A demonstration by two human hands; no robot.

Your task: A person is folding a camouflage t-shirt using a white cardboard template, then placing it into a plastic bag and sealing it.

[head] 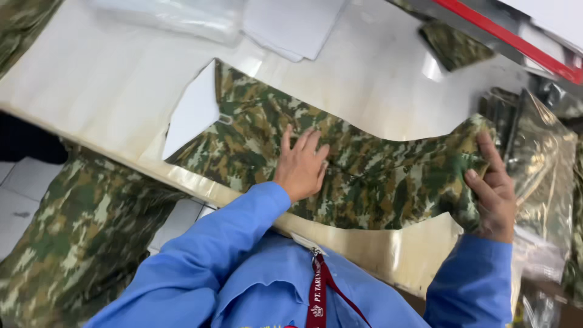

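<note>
**Camouflage garment pressed flat on the work table**

A person in a blue long-sleeved shirt leans over a pale, glossy table (109,91) with a camouflage garment (376,176) spread across it, close to the near edge. The left hand (302,165) lies palm down on the middle of the cloth, fingers spread and flat, pinching nothing, just holding the fabric still. The right hand (493,191) has the garment's right end bunched up, thumb and fingers closed around a fold of it right at the table's corner.

A white card insert (193,112) pokes out of the garment's left end, so that part looks stiffer than the rest. The cloth itself seems a light, soft woven stuff: it wrinkles under the hands and would sag if lifted by one point. To my eye the safest hold is at both ends together, or along the carded edge.

More camouflage fabric (79,231) hangs below the table on the left, clear plastic bags (546,170) sit just beside the right hand, and white paper sheets (291,24) lie at the far side.
</note>
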